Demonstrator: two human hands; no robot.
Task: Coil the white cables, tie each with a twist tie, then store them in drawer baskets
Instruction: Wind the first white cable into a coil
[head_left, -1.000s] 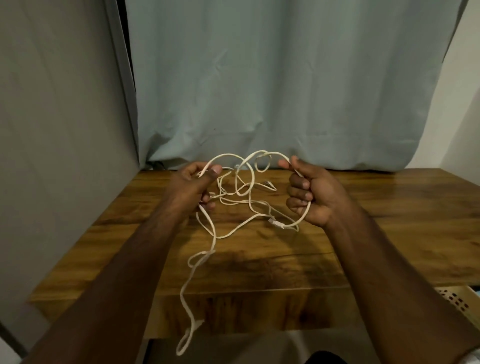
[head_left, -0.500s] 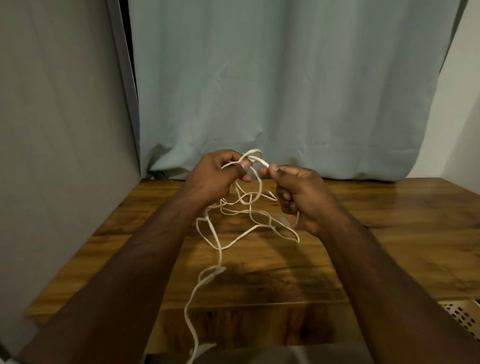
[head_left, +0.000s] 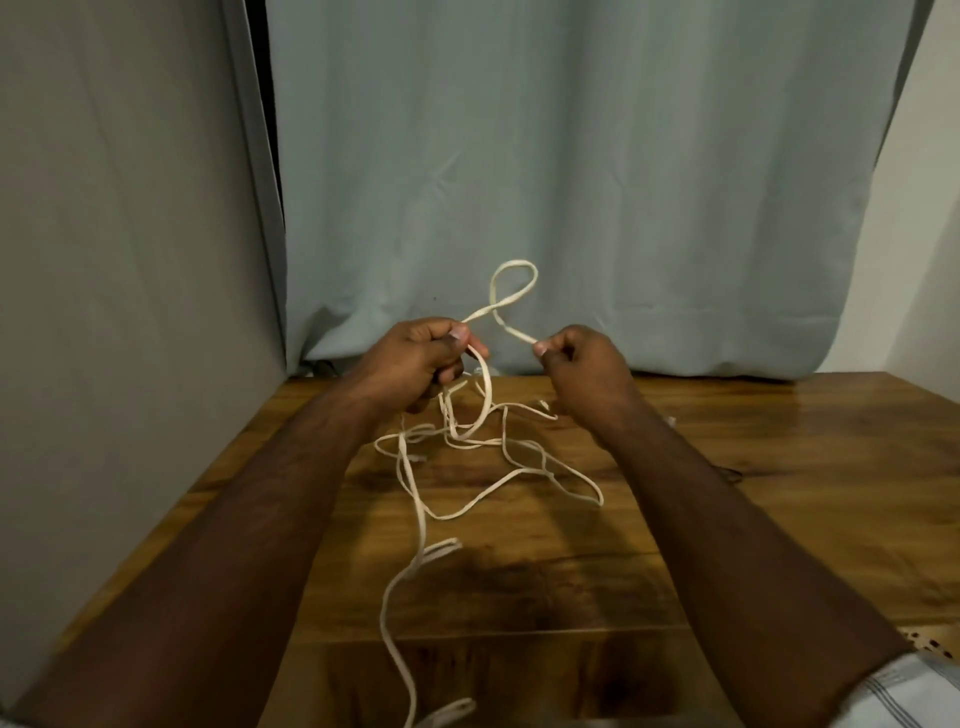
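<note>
A tangle of white cable (head_left: 470, 457) hangs from both my hands over the wooden table (head_left: 779, 493). My left hand (head_left: 415, 364) grips several strands in its fist. My right hand (head_left: 582, 369) pinches the cable between thumb and finger. Between the two hands a small loop (head_left: 514, 286) of cable stands up in front of the curtain. Loose strands lie spread on the table below, and one long end (head_left: 400, 623) trails over the front edge toward me.
A pale blue curtain (head_left: 571, 182) hangs behind the table. A grey wall (head_left: 130, 260) stands close on the left. At the lower right, the corner of a perforated basket (head_left: 930, 644) shows beside my sleeve.
My hands met at the middle, then drew apart a little and rose. A small loop now stands up between them. The camera tilted up slightly.
</note>
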